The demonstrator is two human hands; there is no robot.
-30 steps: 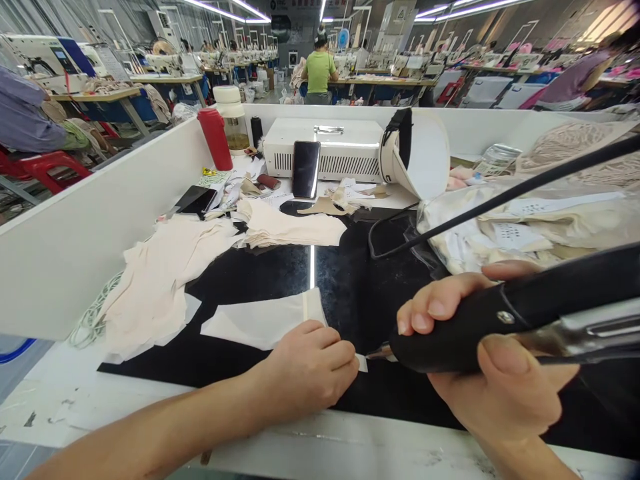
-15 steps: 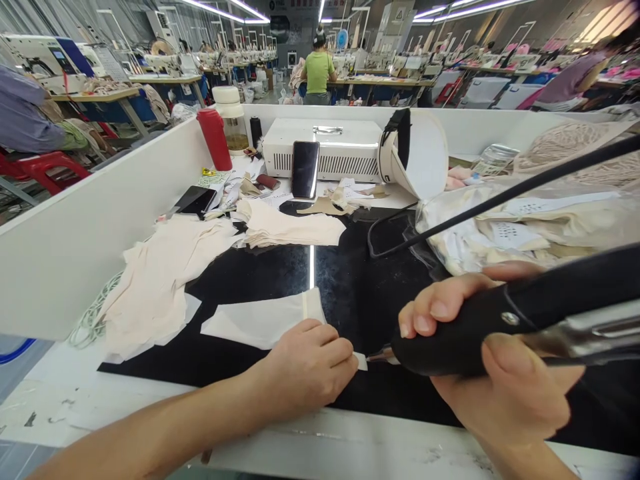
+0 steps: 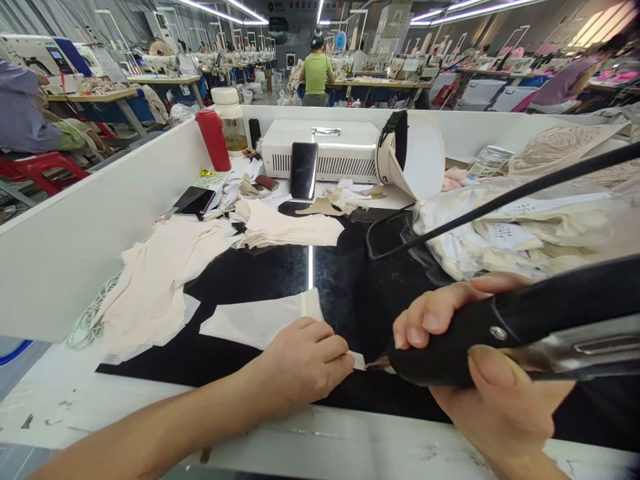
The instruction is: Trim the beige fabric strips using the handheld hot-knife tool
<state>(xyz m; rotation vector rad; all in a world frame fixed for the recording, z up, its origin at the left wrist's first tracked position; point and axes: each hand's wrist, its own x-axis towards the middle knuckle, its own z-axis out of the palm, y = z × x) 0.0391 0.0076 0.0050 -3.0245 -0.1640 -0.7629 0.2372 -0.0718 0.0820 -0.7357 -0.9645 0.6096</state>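
Note:
My left hand [image 3: 305, 360] is closed, its thumb and fingers pinching a pale cream fabric piece [image 3: 255, 319] against the black mat [image 3: 240, 267]. A seam band runs near that piece's upper right end, and a small white end pokes out to the right of my fingertips. My right hand [image 3: 500, 393] wraps around a black handheld tool [image 3: 450, 353] with a metal lever along its side. The tool's pointed metal tip meets the white end or lies right beside it; I cannot tell which.
Cut fabric pieces [image 3: 160, 280] lie at left, with another stack [image 3: 295, 223] behind. A phone [image 3: 304, 170] leans on a white vented box [image 3: 345, 137]. A black cable [image 3: 520, 199] crosses the right side, before a plastic bag of fabric [image 3: 500, 227]. A red bottle [image 3: 214, 140] stands back left.
My right hand and the tool have shifted slightly left and down, the tip staying by the white end. My left hand keeps its pinch and has barely moved.

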